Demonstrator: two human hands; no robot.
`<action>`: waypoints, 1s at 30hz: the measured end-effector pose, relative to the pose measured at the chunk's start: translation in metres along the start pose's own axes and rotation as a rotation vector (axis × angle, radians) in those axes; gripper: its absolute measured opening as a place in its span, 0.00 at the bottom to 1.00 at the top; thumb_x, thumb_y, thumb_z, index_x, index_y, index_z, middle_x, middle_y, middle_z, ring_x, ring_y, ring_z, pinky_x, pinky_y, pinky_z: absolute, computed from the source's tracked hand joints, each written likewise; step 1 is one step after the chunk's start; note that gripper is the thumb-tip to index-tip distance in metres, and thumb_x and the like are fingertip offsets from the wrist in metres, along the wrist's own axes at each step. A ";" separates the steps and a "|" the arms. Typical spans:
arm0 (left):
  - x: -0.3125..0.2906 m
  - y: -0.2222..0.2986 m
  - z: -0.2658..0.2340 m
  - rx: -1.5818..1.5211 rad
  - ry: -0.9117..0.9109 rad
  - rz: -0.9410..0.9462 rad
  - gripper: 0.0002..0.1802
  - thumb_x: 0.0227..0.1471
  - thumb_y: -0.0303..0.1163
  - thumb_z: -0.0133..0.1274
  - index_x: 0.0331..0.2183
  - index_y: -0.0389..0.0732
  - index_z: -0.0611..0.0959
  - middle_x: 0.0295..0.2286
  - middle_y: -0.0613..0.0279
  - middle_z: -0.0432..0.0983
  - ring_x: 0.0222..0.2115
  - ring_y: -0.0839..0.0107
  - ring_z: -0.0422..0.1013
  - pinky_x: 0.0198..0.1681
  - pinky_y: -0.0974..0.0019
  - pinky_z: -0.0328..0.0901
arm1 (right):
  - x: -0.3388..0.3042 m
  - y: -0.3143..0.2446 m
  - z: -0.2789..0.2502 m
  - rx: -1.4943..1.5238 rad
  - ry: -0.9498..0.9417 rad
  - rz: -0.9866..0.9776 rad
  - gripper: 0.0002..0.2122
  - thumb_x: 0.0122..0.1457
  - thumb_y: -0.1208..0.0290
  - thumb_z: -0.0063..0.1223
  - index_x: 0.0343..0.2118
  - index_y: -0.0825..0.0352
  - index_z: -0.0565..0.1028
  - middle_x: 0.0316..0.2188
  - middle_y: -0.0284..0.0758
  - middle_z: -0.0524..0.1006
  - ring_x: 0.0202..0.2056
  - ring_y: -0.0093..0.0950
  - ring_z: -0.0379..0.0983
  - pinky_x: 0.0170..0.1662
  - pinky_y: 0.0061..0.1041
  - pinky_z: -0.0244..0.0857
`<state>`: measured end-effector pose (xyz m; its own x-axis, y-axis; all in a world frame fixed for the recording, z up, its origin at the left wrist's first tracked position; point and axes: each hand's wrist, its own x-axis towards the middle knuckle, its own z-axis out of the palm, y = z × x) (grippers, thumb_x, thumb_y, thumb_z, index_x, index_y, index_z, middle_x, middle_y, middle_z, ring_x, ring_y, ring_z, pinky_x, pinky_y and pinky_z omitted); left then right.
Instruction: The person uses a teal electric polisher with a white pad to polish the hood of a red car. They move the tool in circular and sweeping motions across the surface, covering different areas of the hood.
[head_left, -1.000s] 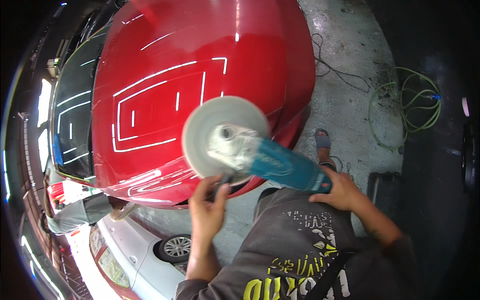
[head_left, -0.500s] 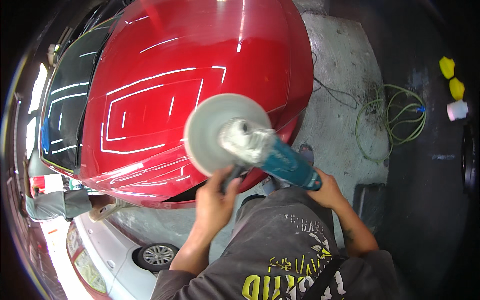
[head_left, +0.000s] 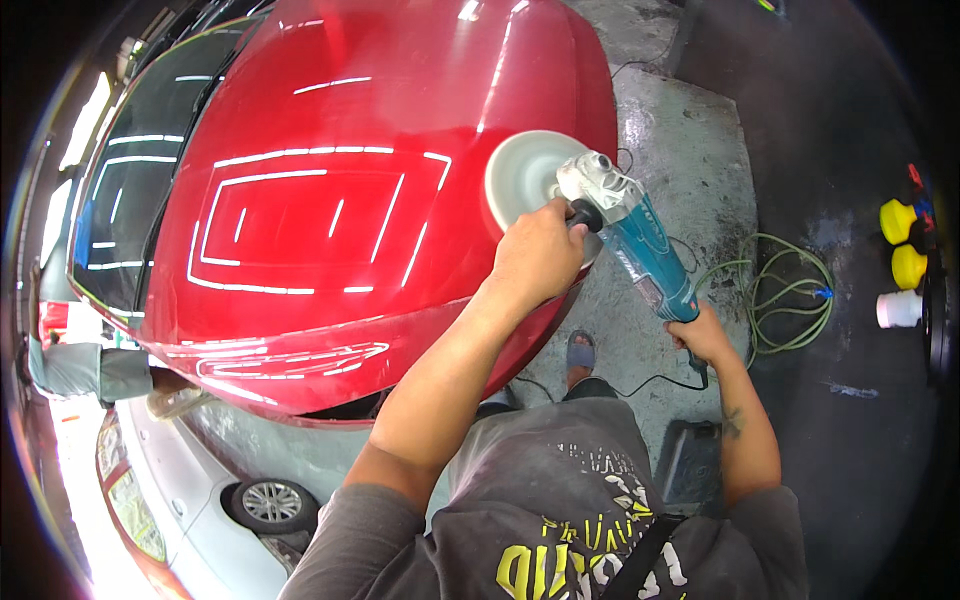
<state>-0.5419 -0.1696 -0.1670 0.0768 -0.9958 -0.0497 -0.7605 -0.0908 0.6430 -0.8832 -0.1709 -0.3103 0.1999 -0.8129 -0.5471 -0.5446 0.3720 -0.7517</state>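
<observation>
A teal electric polisher (head_left: 640, 240) with a silver gear head and a round whitish pad (head_left: 520, 180) is in both my hands. My left hand (head_left: 540, 250) is closed around its black side handle, just below the pad. The rear grip, where the black cord comes out, is wrapped by my right hand (head_left: 703, 332). The pad is tilted over the edge of a glossy red car hood (head_left: 330, 110). Whether it touches the paint I cannot tell.
A dark case (head_left: 690, 460) stands on the floor by my right arm. Farther right lie a coiled green hose (head_left: 790, 300), yellow containers (head_left: 900, 220) and a white container (head_left: 898, 310). A silver car (head_left: 190, 490) and another person's leg (head_left: 125, 375) are at left.
The polisher has moved right and farther from me, from over the near part of the hood to its right edge. My left arm now reaches out longer; both hands keep their hold.
</observation>
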 end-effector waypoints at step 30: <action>-0.363 -0.281 -0.356 -0.419 0.331 -0.484 0.17 0.64 0.31 0.60 0.50 0.32 0.85 0.29 0.55 0.86 0.15 0.81 0.69 0.16 0.75 0.60 | -0.244 -0.214 0.342 -0.068 -0.693 -0.758 0.54 0.60 0.63 0.67 0.79 0.62 0.36 0.68 0.62 0.65 0.62 0.58 0.72 0.68 0.44 0.64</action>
<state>-0.1267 0.2218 -0.0571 0.5842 -0.7835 -0.2118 -0.2859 -0.4429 0.8498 -0.5369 0.1013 -0.1425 0.9246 -0.3780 -0.0466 -0.1205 -0.1743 -0.9773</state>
